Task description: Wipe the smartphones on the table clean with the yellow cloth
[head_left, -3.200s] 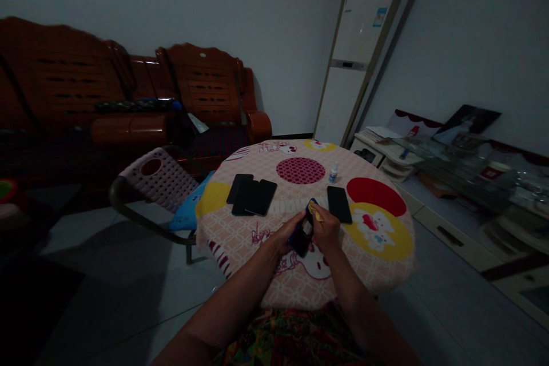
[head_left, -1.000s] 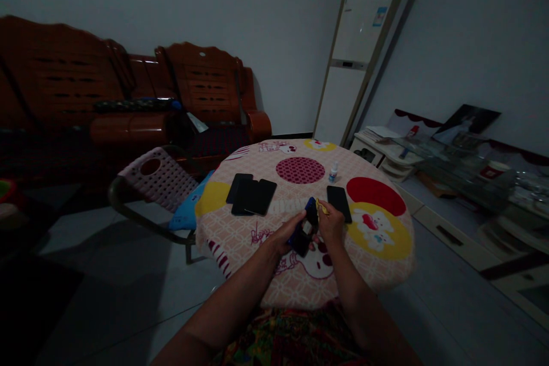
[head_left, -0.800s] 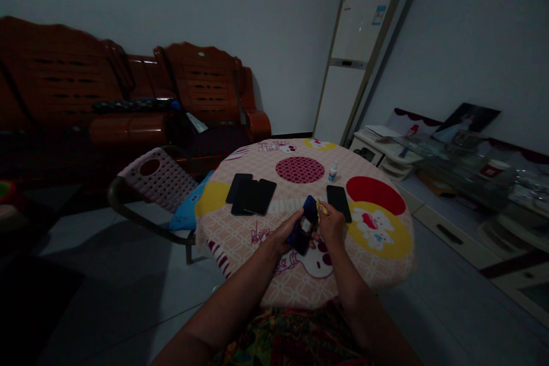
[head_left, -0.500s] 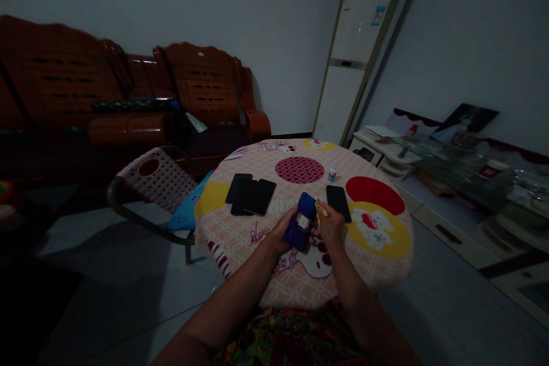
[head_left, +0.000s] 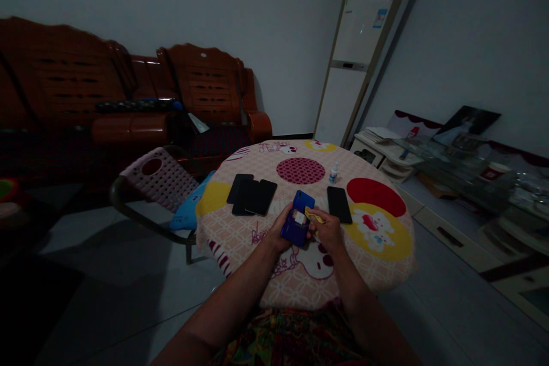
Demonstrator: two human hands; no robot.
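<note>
My left hand (head_left: 279, 232) is wrapped around the left side of a blue phone (head_left: 294, 233), tilted with its back up over the near part of the table. A pale square patch (head_left: 299, 217) shows in the middle of the phone's back. My right hand (head_left: 329, 231) pinches a small yellow piece (head_left: 314, 215), perhaps a cloth, against the phone's right side; its exact kind is too small to tell. Right of the phone lies a black phone (head_left: 339, 205), and beyond it stands a small white bottle (head_left: 333, 172). Flat black cases or covers (head_left: 256, 197) lie on the left, partly overlapping.
A patterned cloth covers the round table (head_left: 274, 291). A woven-back chair (head_left: 160, 177) with a blue cushion stands at the left, before wooden armchairs (head_left: 206, 86). A tall white air conditioner (head_left: 343, 91) and a cluttered glass-topped cabinet (head_left: 450, 154) are on the right.
My right hand has moved the yellow piece slightly left and down, from the phone's upper right edge onto its back. The phone has shifted a little left in my left hand.
</note>
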